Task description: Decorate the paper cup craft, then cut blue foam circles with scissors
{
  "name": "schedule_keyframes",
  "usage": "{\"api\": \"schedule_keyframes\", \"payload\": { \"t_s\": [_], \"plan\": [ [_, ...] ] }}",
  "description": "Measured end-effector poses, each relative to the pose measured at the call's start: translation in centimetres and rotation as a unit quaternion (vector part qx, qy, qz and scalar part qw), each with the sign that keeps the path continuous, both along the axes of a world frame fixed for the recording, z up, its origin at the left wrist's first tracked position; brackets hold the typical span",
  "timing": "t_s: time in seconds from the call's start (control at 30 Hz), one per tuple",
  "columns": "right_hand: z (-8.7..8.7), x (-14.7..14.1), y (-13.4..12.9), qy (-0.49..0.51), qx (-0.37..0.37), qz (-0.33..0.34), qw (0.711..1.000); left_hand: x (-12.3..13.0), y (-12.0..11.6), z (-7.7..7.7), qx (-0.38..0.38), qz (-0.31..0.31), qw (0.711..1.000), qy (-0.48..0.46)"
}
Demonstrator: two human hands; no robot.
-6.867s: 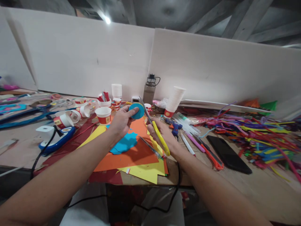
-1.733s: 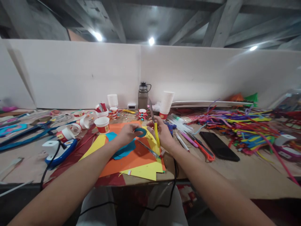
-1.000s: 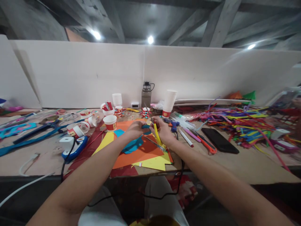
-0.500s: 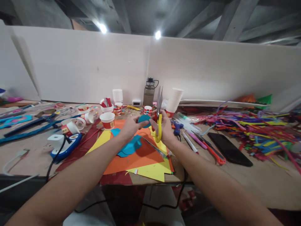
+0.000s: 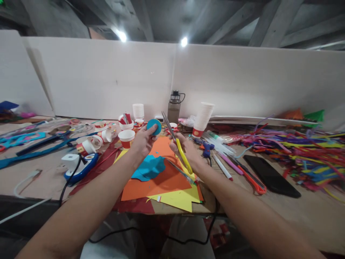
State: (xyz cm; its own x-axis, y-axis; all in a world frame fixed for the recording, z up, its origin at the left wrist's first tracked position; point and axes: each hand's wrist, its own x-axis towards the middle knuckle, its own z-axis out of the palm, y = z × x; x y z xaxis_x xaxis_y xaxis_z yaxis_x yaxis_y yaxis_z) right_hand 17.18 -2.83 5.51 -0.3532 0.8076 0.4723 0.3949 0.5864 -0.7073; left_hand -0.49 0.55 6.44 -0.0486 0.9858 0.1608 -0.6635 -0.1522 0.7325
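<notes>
My left hand [image 5: 144, 145] pinches a round blue disc [image 5: 153, 126] with a thin pale rim, thumb on its face, above the paper. In my right hand [image 5: 188, 151] is a pair of scissors [image 5: 182, 151] with yellow handles, its blades pointing up and to the left, apart from the disc. Blue paper scraps [image 5: 149, 168] lie beneath the hands on an orange sheet [image 5: 159, 189]. Yellow paper [image 5: 178, 201] pokes out at the front. A thin pen-like tool [image 5: 179, 171] rests on the orange sheet below my right hand.
A white paper cup [image 5: 126, 138] stands left of the sheets. Behind are a water bottle [image 5: 174, 108] and a tall cup stack [image 5: 204, 118]. To the right lie a blue glue gun [image 5: 207, 149], a black phone [image 5: 272, 176] and colourful pipe cleaners [image 5: 302, 151]. A power strip [image 5: 83, 169] sits left.
The disc in my left hand has moved up and left, away from my right hand. The scissors have tilted left, and the two hands are farther apart.
</notes>
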Motion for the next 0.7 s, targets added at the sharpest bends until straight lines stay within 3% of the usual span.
{"api": "schedule_keyframes", "payload": {
  "t_s": [0.33, 0.7],
  "plan": [
    [0.32, -0.29, -0.83, -0.09, 0.013, 0.005, 0.996, -1.0, 0.66, 0.76, -0.006, 0.067, 0.995, -0.072],
    [0.37, -0.45, -0.95, -0.072, -0.003, 0.018, 0.997, -0.63, 0.2, 0.66, 0.011, 0.06, 0.997, -0.052]
  ]
}}
